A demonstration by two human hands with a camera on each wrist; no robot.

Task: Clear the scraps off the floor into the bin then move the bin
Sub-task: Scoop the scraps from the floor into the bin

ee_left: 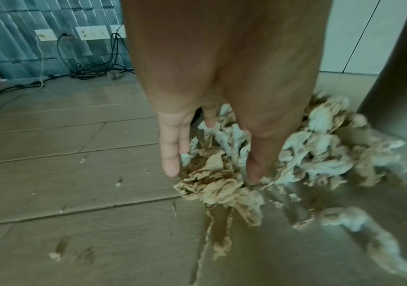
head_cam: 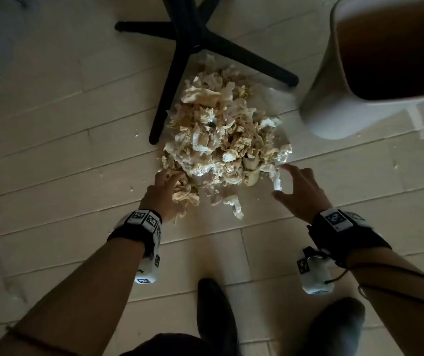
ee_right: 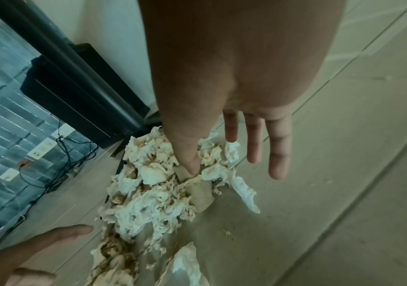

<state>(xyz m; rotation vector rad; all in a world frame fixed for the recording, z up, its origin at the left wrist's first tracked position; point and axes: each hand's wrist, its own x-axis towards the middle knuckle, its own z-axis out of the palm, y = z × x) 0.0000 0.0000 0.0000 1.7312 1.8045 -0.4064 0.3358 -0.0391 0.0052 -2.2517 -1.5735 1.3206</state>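
left hand (head_cam: 163,195): fingers spread, pressing the scraps (head_cam: 221,140)
right hand (head_cam: 302,192): fingers apart, empty
risk: my loose scoop sheds pieces short of the bin (head_cam: 334,104)

The scraps (head_cam: 221,140) are thin, crumpled paper, soft and wrinkly (some white, some tan). The floor (head_cam: 51,155) looks like pale wood planks, smooth and a bit shiny. The bin (head_cam: 334,104) is smooth matt plastic. The chair base (head_cam: 192,42) is matt black.
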